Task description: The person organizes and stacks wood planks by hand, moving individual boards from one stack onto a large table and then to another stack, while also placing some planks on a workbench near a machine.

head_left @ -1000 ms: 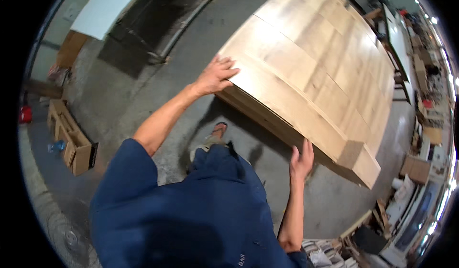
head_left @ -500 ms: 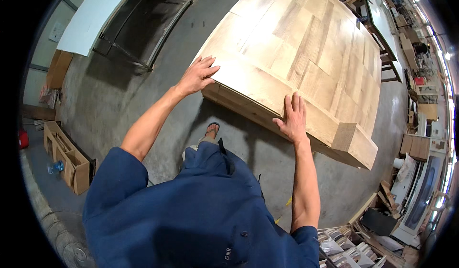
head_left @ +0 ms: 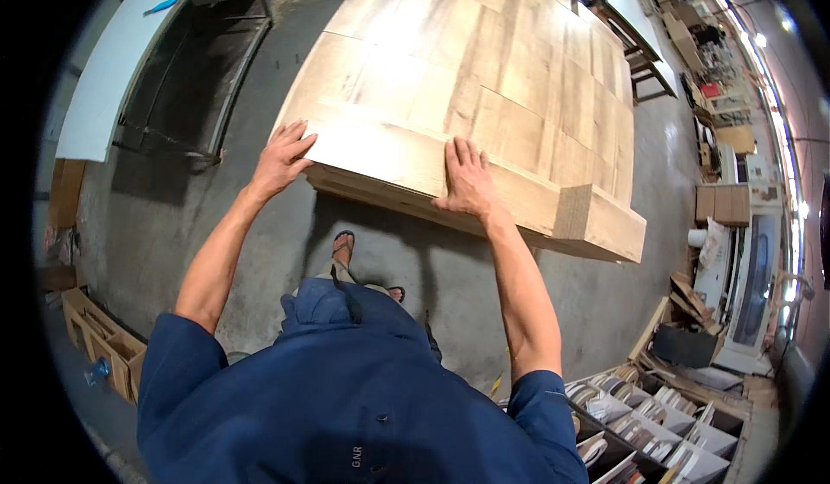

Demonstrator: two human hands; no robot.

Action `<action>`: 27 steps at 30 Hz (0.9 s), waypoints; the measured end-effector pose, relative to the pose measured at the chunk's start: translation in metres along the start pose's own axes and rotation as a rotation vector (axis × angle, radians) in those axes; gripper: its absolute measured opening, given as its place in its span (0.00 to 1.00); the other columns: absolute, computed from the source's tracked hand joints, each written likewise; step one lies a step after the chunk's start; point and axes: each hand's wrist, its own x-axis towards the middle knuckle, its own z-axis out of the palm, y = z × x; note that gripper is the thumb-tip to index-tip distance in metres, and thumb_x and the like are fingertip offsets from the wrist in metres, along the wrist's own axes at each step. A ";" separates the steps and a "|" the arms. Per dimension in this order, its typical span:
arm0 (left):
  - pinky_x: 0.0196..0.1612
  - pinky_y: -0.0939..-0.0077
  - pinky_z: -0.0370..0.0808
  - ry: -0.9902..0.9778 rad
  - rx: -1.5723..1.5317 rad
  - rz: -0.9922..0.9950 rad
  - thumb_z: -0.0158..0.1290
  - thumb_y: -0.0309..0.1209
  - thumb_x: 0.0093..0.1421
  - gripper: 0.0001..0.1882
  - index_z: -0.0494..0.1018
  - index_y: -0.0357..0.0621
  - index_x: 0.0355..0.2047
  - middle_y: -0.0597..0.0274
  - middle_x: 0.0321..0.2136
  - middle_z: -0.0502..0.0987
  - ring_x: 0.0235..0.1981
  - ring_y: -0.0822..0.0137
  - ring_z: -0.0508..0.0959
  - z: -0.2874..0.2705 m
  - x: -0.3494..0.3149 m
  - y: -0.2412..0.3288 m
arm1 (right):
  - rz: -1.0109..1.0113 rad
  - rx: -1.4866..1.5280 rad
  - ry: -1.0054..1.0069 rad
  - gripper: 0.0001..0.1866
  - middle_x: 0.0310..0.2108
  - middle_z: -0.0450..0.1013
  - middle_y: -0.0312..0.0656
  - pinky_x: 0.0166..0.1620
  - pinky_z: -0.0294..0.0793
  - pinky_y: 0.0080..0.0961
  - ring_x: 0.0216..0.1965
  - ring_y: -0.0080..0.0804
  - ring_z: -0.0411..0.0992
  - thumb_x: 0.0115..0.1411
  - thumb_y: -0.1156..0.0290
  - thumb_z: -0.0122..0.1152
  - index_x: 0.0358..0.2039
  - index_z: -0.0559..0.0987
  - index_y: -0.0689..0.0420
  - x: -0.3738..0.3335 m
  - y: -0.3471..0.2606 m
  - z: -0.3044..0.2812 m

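A large, flat, light wood-grain slab (head_left: 510, 78) stretches away in front of me, its top marked by seams between board-like pieces. Along its near edge lies a long wood-grain strip (head_left: 385, 143). A short block with a box-like end (head_left: 603, 223) stands at the strip's right end. At the near left corner, my left hand (head_left: 281, 157) rests on the top with its fingers apart and its thumb by the edge. My right hand (head_left: 468, 177) lies flat on the strip, left of the block, fingers stretched forward and thumb out to the side. Neither hand is closed round anything.
On the left, a white-topped table (head_left: 121, 60) with a metal frame bears a blue object (head_left: 162, 5). Open cardboard boxes (head_left: 108, 341) stand lower left. A rack of rolled strips (head_left: 648, 423) is at lower right. Another table (head_left: 635, 17) stands beyond the slab.
The slab and both hands now appear farther left and higher, as the view has shifted. My right hand sits a little farther from the block. Both hands still rest on the near edge.
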 end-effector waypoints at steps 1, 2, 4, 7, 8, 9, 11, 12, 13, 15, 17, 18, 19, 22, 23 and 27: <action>0.64 0.59 0.53 0.014 0.000 -0.003 0.60 0.31 0.47 0.27 0.71 0.46 0.51 0.49 0.56 0.65 0.61 0.55 0.61 0.001 0.000 0.000 | -0.013 0.019 0.019 0.62 0.65 0.43 0.56 0.64 0.43 0.54 0.66 0.56 0.42 0.34 0.51 0.73 0.63 0.48 0.64 -0.001 0.001 -0.001; 0.64 0.59 0.53 0.009 -0.008 0.011 0.60 0.31 0.47 0.27 0.71 0.46 0.51 0.49 0.56 0.65 0.61 0.55 0.61 0.003 0.001 0.000 | -0.026 0.037 0.038 0.60 0.64 0.45 0.56 0.64 0.44 0.55 0.65 0.55 0.44 0.34 0.52 0.73 0.62 0.49 0.64 -0.003 0.001 -0.002; 0.64 0.60 0.53 0.018 -0.003 0.020 0.60 0.30 0.47 0.27 0.71 0.46 0.50 0.49 0.55 0.66 0.60 0.55 0.61 0.001 0.003 -0.001 | -0.014 0.050 0.060 0.60 0.63 0.47 0.56 0.63 0.45 0.56 0.65 0.55 0.44 0.34 0.52 0.72 0.62 0.50 0.65 -0.004 0.001 -0.002; 0.64 0.61 0.54 0.017 -0.007 0.025 0.60 0.29 0.47 0.27 0.71 0.46 0.50 0.49 0.55 0.66 0.60 0.55 0.62 0.001 0.004 0.003 | -0.023 0.046 0.046 0.62 0.64 0.45 0.57 0.64 0.44 0.56 0.65 0.55 0.42 0.33 0.49 0.73 0.62 0.50 0.66 -0.004 0.005 0.001; 0.64 0.61 0.54 0.021 -0.009 0.016 0.60 0.28 0.47 0.27 0.71 0.46 0.50 0.48 0.55 0.66 0.60 0.55 0.62 0.002 0.004 0.004 | -0.008 0.044 0.049 0.62 0.64 0.45 0.57 0.64 0.44 0.56 0.65 0.55 0.42 0.33 0.49 0.73 0.62 0.50 0.66 -0.005 0.007 0.003; 0.64 0.61 0.54 0.016 -0.005 0.011 0.60 0.28 0.46 0.28 0.71 0.46 0.51 0.49 0.56 0.65 0.60 0.55 0.62 0.001 0.004 0.004 | -0.026 0.089 0.065 0.64 0.64 0.43 0.58 0.64 0.42 0.55 0.66 0.55 0.40 0.32 0.48 0.73 0.62 0.49 0.66 -0.007 0.007 0.005; 0.63 0.61 0.54 0.023 -0.008 0.018 0.60 0.27 0.46 0.28 0.71 0.46 0.51 0.49 0.56 0.65 0.60 0.55 0.62 0.001 0.003 0.004 | -0.023 0.144 0.055 0.70 0.65 0.37 0.63 0.65 0.37 0.54 0.67 0.57 0.35 0.28 0.45 0.75 0.64 0.44 0.65 -0.014 0.013 0.007; 0.63 0.61 0.54 0.034 -0.003 0.013 0.61 0.27 0.46 0.28 0.71 0.47 0.51 0.49 0.56 0.65 0.60 0.55 0.62 0.001 0.002 0.005 | -0.014 0.143 0.055 0.70 0.65 0.37 0.63 0.65 0.37 0.54 0.67 0.57 0.35 0.28 0.45 0.75 0.64 0.44 0.65 -0.018 0.019 0.007; 0.63 0.62 0.55 0.028 0.004 0.006 0.61 0.26 0.46 0.29 0.71 0.47 0.51 0.50 0.56 0.65 0.60 0.55 0.62 -0.001 0.002 0.008 | 0.029 0.110 0.019 0.70 0.65 0.37 0.63 0.65 0.37 0.54 0.67 0.58 0.34 0.28 0.45 0.75 0.64 0.43 0.63 -0.023 0.027 0.007; 0.63 0.63 0.55 0.020 -0.020 -0.004 0.61 0.25 0.46 0.29 0.71 0.47 0.51 0.50 0.56 0.65 0.60 0.55 0.61 -0.001 0.002 0.008 | 0.079 0.075 -0.015 0.71 0.65 0.36 0.63 0.65 0.36 0.54 0.67 0.58 0.33 0.28 0.45 0.75 0.65 0.41 0.61 -0.035 0.042 0.006; 0.62 0.66 0.57 0.015 -0.035 -0.011 0.60 0.24 0.46 0.29 0.70 0.46 0.52 0.51 0.57 0.65 0.61 0.54 0.61 0.000 0.001 0.006 | 0.119 -0.031 -0.055 0.72 0.65 0.38 0.63 0.65 0.39 0.54 0.66 0.60 0.36 0.26 0.44 0.76 0.65 0.42 0.56 -0.046 0.055 0.006; 0.62 0.66 0.57 0.013 -0.034 0.001 0.60 0.24 0.46 0.29 0.70 0.46 0.52 0.51 0.57 0.65 0.61 0.54 0.61 0.000 0.001 0.005 | 0.128 -0.028 -0.050 0.72 0.65 0.38 0.63 0.65 0.39 0.54 0.66 0.60 0.36 0.26 0.44 0.76 0.65 0.42 0.56 -0.048 0.056 0.005; 0.62 0.66 0.57 0.011 -0.028 0.000 0.60 0.23 0.46 0.29 0.71 0.46 0.52 0.51 0.57 0.65 0.61 0.54 0.61 0.001 0.002 0.005 | 0.124 -0.032 -0.061 0.70 0.64 0.39 0.63 0.64 0.40 0.54 0.66 0.60 0.37 0.26 0.48 0.76 0.66 0.42 0.55 -0.047 0.056 0.004; 0.62 0.66 0.58 -0.005 -0.012 -0.003 0.59 0.23 0.46 0.29 0.70 0.46 0.52 0.50 0.57 0.64 0.61 0.54 0.61 0.000 0.002 0.004 | 0.142 -0.028 -0.059 0.66 0.65 0.41 0.60 0.64 0.41 0.56 0.66 0.59 0.39 0.31 0.56 0.75 0.66 0.42 0.53 -0.045 0.053 0.004; 0.61 0.66 0.58 -0.012 -0.007 -0.017 0.59 0.23 0.47 0.28 0.70 0.45 0.52 0.50 0.57 0.64 0.61 0.54 0.61 0.000 0.002 0.004 | 0.135 -0.012 -0.033 0.66 0.64 0.42 0.60 0.64 0.42 0.56 0.66 0.59 0.40 0.30 0.57 0.76 0.66 0.43 0.53 -0.044 0.054 0.006; 0.61 0.67 0.59 -0.035 -0.003 -0.020 0.58 0.22 0.48 0.28 0.70 0.46 0.52 0.49 0.58 0.63 0.61 0.54 0.61 -0.003 0.004 0.010 | 0.133 0.038 0.027 0.65 0.63 0.46 0.58 0.63 0.43 0.58 0.65 0.57 0.42 0.28 0.61 0.77 0.65 0.46 0.52 -0.049 0.055 0.007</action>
